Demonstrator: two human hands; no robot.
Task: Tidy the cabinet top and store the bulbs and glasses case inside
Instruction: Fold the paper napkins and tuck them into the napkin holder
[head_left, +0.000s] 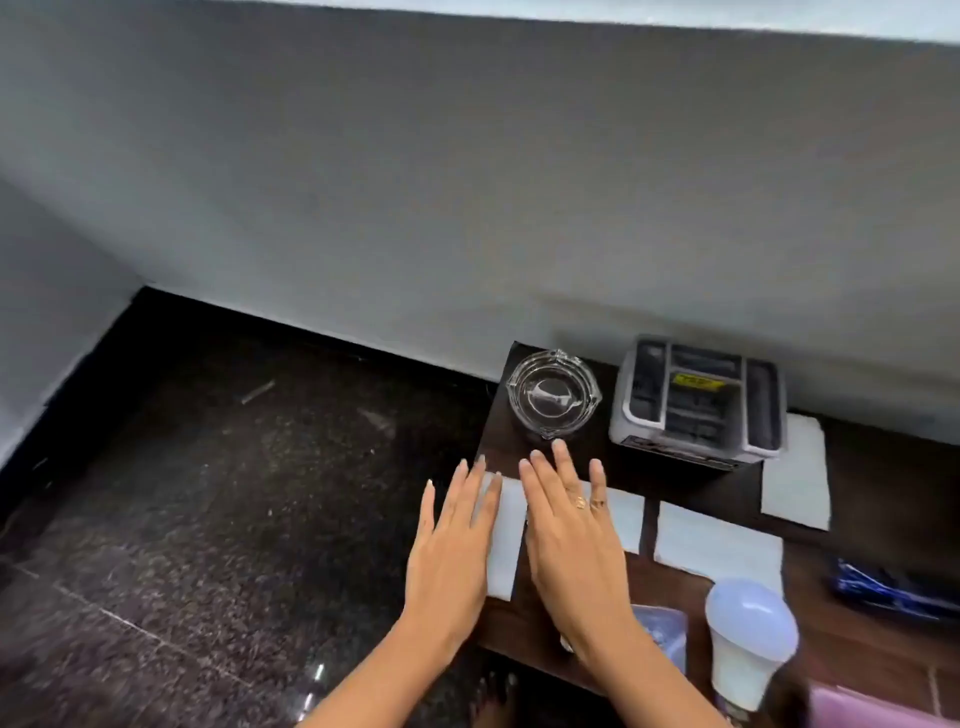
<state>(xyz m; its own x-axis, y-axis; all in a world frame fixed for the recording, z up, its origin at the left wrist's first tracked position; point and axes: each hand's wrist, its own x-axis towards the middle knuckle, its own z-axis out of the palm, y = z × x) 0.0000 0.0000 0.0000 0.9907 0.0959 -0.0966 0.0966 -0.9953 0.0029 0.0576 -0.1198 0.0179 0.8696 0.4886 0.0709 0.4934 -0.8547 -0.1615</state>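
The dark wooden cabinet top (691, 478) fills the lower right. A white bulb (748, 644) lies near its front edge, base toward me. A second, bluish bulb-like object (665, 636) is mostly hidden under my right wrist. My left hand (452, 551) and my right hand (571, 535) hover flat, fingers spread, over a white paper sheet (506, 535) at the cabinet's left end; neither holds anything. My right fingertips nearly touch a clear glass ashtray (552, 397). I see no glasses case that I can identify.
A grey box-shaped device (698, 402) stands against the wall behind more white sheets (719, 543) (795, 475). A blue shiny packet (893, 584) lies at the right edge. Something pink (872, 709) shows bottom right. Dark speckled floor (234, 493) lies left.
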